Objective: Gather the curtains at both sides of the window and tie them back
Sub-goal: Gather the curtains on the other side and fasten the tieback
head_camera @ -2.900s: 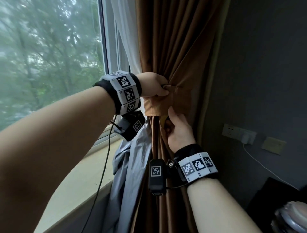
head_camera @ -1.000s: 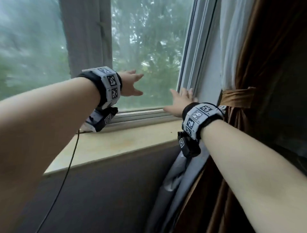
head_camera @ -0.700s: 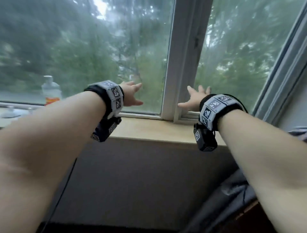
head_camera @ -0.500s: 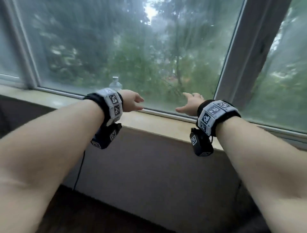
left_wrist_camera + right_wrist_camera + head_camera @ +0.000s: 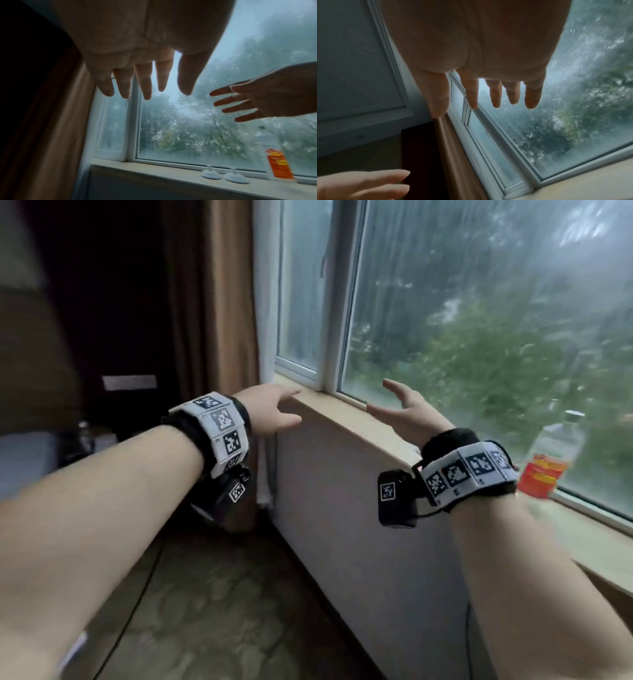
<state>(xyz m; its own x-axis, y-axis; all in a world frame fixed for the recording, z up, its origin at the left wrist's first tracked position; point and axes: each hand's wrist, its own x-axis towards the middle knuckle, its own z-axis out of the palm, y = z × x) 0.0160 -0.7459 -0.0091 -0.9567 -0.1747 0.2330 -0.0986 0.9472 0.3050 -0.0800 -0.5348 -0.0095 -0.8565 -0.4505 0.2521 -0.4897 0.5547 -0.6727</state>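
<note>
Swung away from the tied right-side drape, over to the brown curtain (image 5: 219, 302) hanging loose at the window's left edge. Left hand (image 5: 270, 412) and right hand (image 5: 407, 412) both spread, fingers straight, holding nothing, near the sill (image 5: 346, 419). Next, probably: reach past the thin white curtain (image 5: 263, 313) too, scoop all folds together (not just the front one), squeeze tight, then wrap the tie. Bottle (image 5: 551, 457) stands well apart.
</note>
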